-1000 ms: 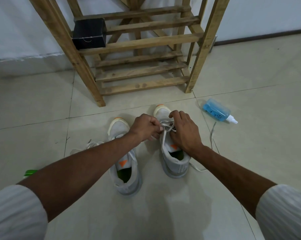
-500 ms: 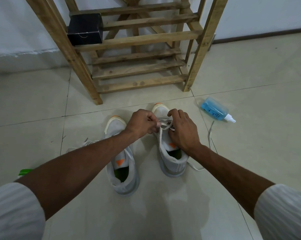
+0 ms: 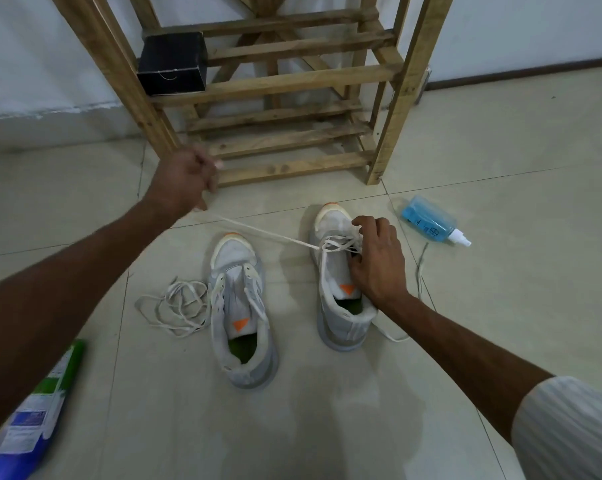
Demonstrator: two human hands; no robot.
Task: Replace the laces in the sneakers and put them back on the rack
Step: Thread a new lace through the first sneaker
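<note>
Blurrily, left hand gripping lace, sneaker half-covered

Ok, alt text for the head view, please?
A person's left hand holds a white lace taut from a grey sneaker that the right hand grips on a tiled floor. The second sneaker stands unlaced beside it, a loose lace heaped alongside. Behind stands a wooden rack with a black box; a blue spray bottle lies nearby.

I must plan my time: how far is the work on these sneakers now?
Done: the left sneaker is bare, a loose lace beside it. In hand: the left hand draws a taut lace through the right sneaker, which the right hand steadies. Left: lacing both, then the wooden rack.
</note>
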